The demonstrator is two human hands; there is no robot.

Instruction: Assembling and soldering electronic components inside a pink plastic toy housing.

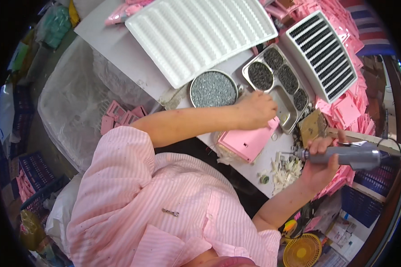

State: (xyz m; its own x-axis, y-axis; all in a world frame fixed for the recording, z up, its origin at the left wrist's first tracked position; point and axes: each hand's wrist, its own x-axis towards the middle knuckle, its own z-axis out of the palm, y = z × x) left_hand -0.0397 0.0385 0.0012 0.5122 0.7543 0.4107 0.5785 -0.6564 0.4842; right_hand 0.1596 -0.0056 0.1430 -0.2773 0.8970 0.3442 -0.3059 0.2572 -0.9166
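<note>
A flat pink plastic panel (245, 141) with a small dark slot lies at the table's near edge on some clear wrapping. My left hand (256, 109) hovers at the panel's far right corner, fingers curled together; whatever they pinch is too small to make out. In my right hand (323, 156) is a grey electric screwdriver (349, 155), gripped around its body, its thin bit pointing left toward the panel. Just beyond my left hand, a metal tray (291, 119) holds dark screws in several round compartments. A round tin (213, 88) full of small silvery parts stands left of the tray.
Small white plastic pieces (286, 171) are heaped right of the panel. A white ribbed tray (200, 38) lies at the back. Beside it a white rack (323, 55) holds rows of black parts. Pink pieces (345, 111) pile up along the right. A yellow basket (303, 251) sits lower right.
</note>
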